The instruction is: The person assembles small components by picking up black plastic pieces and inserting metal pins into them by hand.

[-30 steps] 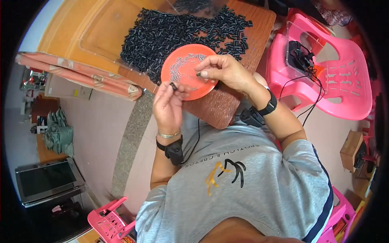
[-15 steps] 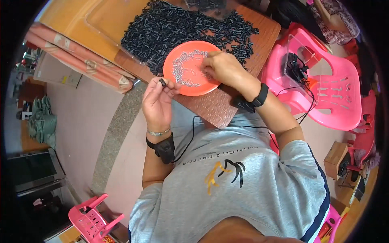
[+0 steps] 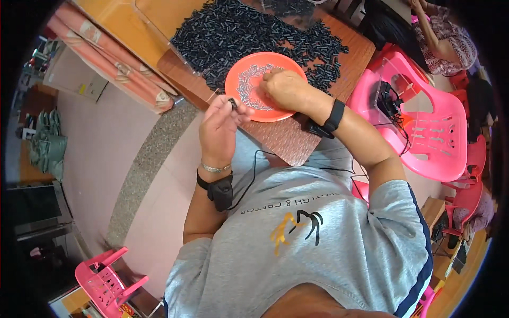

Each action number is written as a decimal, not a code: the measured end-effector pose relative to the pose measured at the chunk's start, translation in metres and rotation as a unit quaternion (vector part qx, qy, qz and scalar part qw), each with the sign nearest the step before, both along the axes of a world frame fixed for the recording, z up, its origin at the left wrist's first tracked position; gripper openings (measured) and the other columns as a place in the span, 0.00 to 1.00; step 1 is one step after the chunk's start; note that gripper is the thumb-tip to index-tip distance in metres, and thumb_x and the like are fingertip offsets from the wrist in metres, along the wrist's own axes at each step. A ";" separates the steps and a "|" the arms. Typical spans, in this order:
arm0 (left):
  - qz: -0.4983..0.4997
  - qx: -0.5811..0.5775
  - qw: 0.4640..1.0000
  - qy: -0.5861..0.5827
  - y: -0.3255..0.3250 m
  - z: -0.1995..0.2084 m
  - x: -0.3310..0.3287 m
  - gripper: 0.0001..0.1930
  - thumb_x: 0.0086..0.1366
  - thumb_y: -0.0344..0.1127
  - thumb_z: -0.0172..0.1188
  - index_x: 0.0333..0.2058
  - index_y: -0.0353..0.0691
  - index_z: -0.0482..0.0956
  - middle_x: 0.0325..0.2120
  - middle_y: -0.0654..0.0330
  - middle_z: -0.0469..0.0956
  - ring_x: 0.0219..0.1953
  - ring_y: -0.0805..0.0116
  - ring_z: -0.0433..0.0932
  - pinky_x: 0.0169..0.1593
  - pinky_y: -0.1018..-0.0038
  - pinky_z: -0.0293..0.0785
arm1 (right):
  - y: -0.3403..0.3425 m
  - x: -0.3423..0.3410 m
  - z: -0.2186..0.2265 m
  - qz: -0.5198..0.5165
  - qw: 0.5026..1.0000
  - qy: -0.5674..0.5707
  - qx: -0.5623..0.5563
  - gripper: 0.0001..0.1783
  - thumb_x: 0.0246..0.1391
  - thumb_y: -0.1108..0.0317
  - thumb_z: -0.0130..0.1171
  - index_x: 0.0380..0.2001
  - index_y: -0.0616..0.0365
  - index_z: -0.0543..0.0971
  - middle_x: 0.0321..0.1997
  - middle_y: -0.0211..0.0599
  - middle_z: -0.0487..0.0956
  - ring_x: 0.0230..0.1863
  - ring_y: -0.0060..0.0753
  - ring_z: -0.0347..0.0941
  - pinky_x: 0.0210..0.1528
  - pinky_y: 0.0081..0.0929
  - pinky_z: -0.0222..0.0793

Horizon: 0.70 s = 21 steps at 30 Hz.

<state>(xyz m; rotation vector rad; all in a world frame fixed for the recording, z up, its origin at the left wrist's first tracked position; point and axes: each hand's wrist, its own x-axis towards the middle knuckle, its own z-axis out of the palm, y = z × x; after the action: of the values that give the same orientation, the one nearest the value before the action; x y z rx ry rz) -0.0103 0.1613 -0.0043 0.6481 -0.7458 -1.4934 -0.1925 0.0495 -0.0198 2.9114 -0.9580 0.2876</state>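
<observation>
Orange plate [image 3: 241, 103] near table edge [image 3: 254, 139], hands [image 3: 289, 90] over.

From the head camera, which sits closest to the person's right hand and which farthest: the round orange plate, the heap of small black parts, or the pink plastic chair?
1. Round orange plate: directly under the right hand, which rests over it.
2. Heap of small black parts: just beyond the plate, spread on the wooden table.
3. Pink plastic chair: off to the person's right, beside the table.
</observation>
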 end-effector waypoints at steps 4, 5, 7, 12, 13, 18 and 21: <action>-0.031 -0.003 0.999 0.000 0.000 -0.005 -0.004 0.08 0.66 0.35 0.47 0.35 0.36 0.69 0.30 0.58 0.74 0.36 0.64 0.77 0.41 0.74 0.71 | -0.001 -0.004 -0.001 0.024 0.999 -0.044 -0.007 0.07 0.45 0.68 0.57 0.28 0.59 0.78 0.29 0.40 0.78 0.33 0.43 0.75 0.38 0.36 0.71; -0.040 -0.006 0.999 -0.003 0.000 -0.005 -0.006 0.08 0.66 0.35 0.47 0.35 0.36 0.69 0.30 0.58 0.74 0.36 0.64 0.77 0.42 0.74 0.71 | -0.001 -0.007 0.001 0.028 0.992 -0.119 0.017 0.06 0.45 0.70 0.57 0.29 0.60 0.77 0.28 0.40 0.78 0.32 0.43 0.75 0.36 0.35 0.71; -0.049 -0.005 0.999 -0.002 0.001 -0.006 -0.010 0.08 0.66 0.35 0.48 0.35 0.36 0.69 0.30 0.58 0.74 0.36 0.64 0.77 0.42 0.74 0.71 | 0.001 -0.017 0.011 0.007 0.977 -0.180 0.111 0.06 0.45 0.71 0.56 0.27 0.62 0.76 0.28 0.43 0.77 0.31 0.44 0.75 0.35 0.36 0.71; -0.071 -0.003 0.997 -0.006 0.002 -0.008 -0.017 0.08 0.66 0.35 0.48 0.35 0.35 0.69 0.31 0.58 0.74 0.37 0.64 0.76 0.42 0.74 0.71 | 0.010 -0.027 0.023 -0.044 0.786 -0.416 0.455 0.04 0.53 0.73 0.56 0.31 0.63 0.76 0.29 0.26 0.77 0.30 0.14 0.70 0.32 0.18 0.67; -0.076 -0.013 0.997 -0.015 0.002 -0.008 -0.019 0.08 0.66 0.35 0.48 0.35 0.36 0.69 0.31 0.59 0.74 0.37 0.65 0.76 0.42 0.74 0.71 | 0.017 -0.028 0.031 -0.040 0.774 -0.434 0.458 0.05 0.55 0.73 0.56 0.35 0.62 0.77 0.30 0.22 0.76 0.32 0.12 0.70 0.33 0.15 0.67; -0.062 -0.030 0.994 -0.086 0.007 -0.005 -0.026 0.09 0.65 0.36 0.50 0.36 0.36 0.70 0.30 0.60 0.74 0.37 0.68 0.76 0.43 0.76 0.70 | 0.036 -0.027 0.043 -0.009 0.676 -0.492 0.548 0.08 0.54 0.72 0.59 0.37 0.62 0.78 0.30 0.26 0.77 0.30 0.14 0.70 0.34 0.15 0.68; -0.038 -0.066 0.981 -0.177 0.006 -0.006 -0.029 0.10 0.65 0.37 0.51 0.36 0.36 0.71 0.31 0.62 0.74 0.36 0.73 0.75 0.43 0.78 0.69 | 0.046 -0.025 0.048 0.019 0.654 -0.489 0.577 0.07 0.54 0.70 0.59 0.35 0.62 0.78 0.33 0.28 0.79 0.34 0.17 0.74 0.40 0.18 0.70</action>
<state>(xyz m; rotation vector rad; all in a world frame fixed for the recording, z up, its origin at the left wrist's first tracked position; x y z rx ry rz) -0.0390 0.1678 -0.0098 0.8019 -1.1437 -1.4003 -0.2173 0.0954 0.0280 3.7634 -1.6052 2.1721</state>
